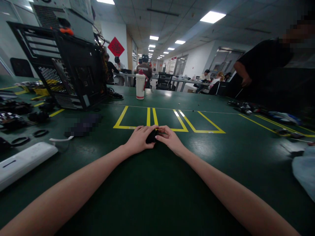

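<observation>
A small black object (151, 137) sits between my two hands, low over the green table (157, 183); its kind is not clear. My left hand (140, 140) is closed round it, with the thumb below and the fingers over the top, hiding much of it. From the other side, my right hand (169, 139) pinches at the object's right edge with thumb and fingertips. Just beyond the hands, yellow tape outlines (148, 116) mark the tabletop.
At left stand a black computer case (81, 72), a white device (27, 162), black rings (40, 133) and a blurred dark item (83, 125) with a white cable. Beyond is a white cup (140, 86). A person (263, 59) leans over parts at right, near a plastic bag (305, 170).
</observation>
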### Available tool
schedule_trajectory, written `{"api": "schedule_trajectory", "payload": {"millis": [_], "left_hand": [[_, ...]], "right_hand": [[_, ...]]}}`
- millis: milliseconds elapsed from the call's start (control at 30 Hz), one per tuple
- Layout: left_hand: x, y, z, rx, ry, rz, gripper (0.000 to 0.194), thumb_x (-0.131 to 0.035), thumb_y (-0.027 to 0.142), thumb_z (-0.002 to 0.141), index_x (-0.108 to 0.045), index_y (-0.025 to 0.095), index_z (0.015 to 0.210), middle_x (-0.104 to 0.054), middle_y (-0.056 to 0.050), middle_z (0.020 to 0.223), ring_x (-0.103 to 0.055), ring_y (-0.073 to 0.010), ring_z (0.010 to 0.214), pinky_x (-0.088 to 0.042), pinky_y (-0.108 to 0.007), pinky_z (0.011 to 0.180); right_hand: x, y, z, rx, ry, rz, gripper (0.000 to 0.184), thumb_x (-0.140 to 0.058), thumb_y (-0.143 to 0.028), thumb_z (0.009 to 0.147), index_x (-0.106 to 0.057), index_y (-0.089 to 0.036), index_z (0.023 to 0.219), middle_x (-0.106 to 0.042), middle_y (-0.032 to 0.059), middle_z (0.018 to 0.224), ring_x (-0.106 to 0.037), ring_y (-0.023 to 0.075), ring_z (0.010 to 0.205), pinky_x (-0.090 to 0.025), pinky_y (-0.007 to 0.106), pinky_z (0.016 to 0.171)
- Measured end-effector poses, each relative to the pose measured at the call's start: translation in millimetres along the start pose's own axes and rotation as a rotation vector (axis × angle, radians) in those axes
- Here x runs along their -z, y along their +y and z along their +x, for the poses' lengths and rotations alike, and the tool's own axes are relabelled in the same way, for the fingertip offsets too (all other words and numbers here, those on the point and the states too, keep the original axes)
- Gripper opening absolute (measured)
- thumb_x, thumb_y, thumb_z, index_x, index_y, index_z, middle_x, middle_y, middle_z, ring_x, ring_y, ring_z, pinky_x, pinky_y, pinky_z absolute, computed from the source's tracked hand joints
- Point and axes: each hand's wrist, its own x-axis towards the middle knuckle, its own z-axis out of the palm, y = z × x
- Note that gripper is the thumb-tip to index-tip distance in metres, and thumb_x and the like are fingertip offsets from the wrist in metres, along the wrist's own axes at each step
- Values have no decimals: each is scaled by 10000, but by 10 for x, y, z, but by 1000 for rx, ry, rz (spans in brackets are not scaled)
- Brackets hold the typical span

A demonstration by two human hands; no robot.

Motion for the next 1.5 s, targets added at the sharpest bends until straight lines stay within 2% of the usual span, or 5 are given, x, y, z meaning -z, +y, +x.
{"api": "schedule_trajectory", "payload": {"millis": [500, 767, 1033, 1267, 1500], "left_hand": [[-16, -12, 18, 11, -4, -7, 660, -591, 320, 686, -275, 243, 1259, -504, -54, 1187, -474, -233, 1069, -271, -421, 961], [-6, -20, 0, 1, 0, -13, 656, -585, 319, 687, -278, 240, 1262, -498, -57, 1194, -471, -234, 1066, -270, -420, 959], [-5, -9, 10, -1, -5, -2, 643, -573, 333, 703, -275, 237, 1264, -502, -59, 1191, -471, -235, 1069, -269, -424, 962], [1, -12, 3, 4, -11, -6, 646, -572, 337, 701, -269, 246, 1264, -494, -51, 1200, -468, -234, 1074, -265, -425, 967], [-10, -12, 13, 10, -1, 7, 653, -584, 325, 687, -280, 245, 1259, -499, -52, 1195, -472, -235, 1065, -273, -420, 961]], "right_hand": [[-34, 17, 6, 20, 58, -3, 214, -598, -263, 701, -511, -207, 889, -550, 6, 935, -566, 149, 901, -433, 357, 870], [-6, 16, -23, 16, -63, 69, 335, -658, -196, 638, -475, -226, 918, -524, 5, 1015, -553, 156, 954, -426, 368, 890], [-39, 15, 26, 21, 56, 3, 220, -612, -265, 694, -508, -202, 877, -555, 8, 926, -565, 145, 895, -443, 346, 850], [-15, 12, -6, 2, -46, 61, 309, -644, -210, 655, -491, -218, 924, -546, 9, 985, -556, 154, 945, -427, 362, 880], [-42, 18, 7, 15, 41, 36, 205, -617, -252, 684, -514, -208, 855, -550, -4, 911, -574, 140, 871, -443, 347, 853]]}}
